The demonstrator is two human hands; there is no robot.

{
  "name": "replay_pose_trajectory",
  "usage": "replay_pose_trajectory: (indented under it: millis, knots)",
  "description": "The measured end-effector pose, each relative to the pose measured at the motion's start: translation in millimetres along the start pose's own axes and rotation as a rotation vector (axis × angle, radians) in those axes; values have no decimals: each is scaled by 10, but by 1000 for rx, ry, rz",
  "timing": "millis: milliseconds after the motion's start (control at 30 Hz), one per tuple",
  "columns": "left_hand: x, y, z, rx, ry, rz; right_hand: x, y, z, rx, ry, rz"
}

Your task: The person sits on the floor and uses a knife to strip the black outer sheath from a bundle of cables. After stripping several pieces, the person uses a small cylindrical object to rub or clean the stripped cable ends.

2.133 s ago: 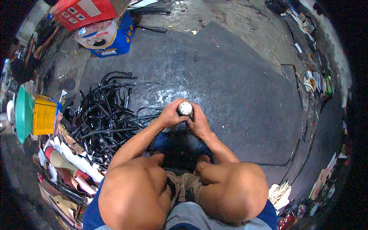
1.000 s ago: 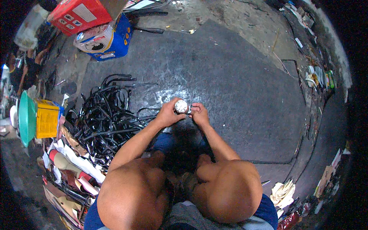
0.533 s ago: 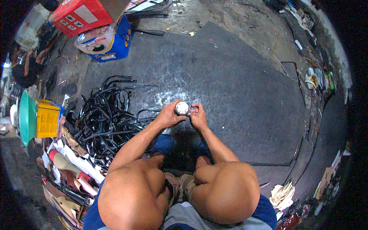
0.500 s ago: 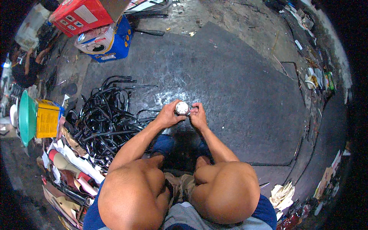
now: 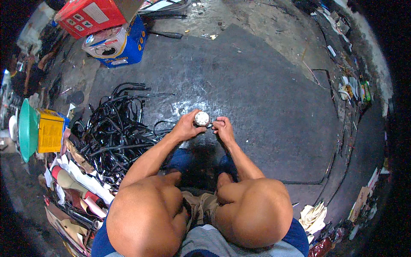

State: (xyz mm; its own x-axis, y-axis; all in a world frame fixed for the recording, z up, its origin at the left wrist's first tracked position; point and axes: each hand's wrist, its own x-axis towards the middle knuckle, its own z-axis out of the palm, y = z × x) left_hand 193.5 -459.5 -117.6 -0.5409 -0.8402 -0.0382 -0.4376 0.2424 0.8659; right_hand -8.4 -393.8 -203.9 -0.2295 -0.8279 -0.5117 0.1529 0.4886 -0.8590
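Observation:
I sit on a dark floor mat (image 5: 265, 98) with my knees up. My left hand (image 5: 186, 127) grips a small round white object (image 5: 201, 118) from the left, holding it just above the mat. My right hand (image 5: 222, 128) is pinched at the object's right side, its fingertips touching a small dark part there. What that part is I cannot make out. A pile of black curved tubes (image 5: 115, 132) lies close to my left forearm.
A red box (image 5: 92, 15) and a blue box (image 5: 117, 45) stand at the far left. A yellow container (image 5: 50, 130) and green lid (image 5: 26, 128) sit at left, rolled papers (image 5: 75, 184) below them. Litter lines the right edge (image 5: 351, 90). A crumpled cloth (image 5: 314, 216) lies lower right.
Both hands stay on the round white object. They have shifted slightly, and the right hand's fingers have moved to the object's right side.

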Motion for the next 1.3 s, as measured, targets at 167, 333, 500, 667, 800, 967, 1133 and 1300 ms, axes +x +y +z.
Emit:
replay_pose_trajectory:
  millis: [167,333,500,667,800,967,1133,1300]
  knots:
    - [21,6,3,-2,-17,9,34,10,70,-10,35,25]
    - [15,-9,32,57,-3,36,23,-58,169,123,136,120]
    - [22,-15,49,70,-31,48,-290,-705,-86,299,112,-114]
    - [52,136,16,65,-38,83,-1285,-2385,-972,476,46,-457]
    - [-69,-17,-69,89,-22,26,-1878,-3338,-1306,440,-105,-680]
    - [42,119,-119,67,-197,10,-1442,-4248,-1861,252,186,-900]
    - [163,-207,-441,188,33,200,-682,-4930,-2075,-65,459,-781]
    - [525,-1096,-1085,634,254,-156,-240,-4749,-3047,131,535,-933]
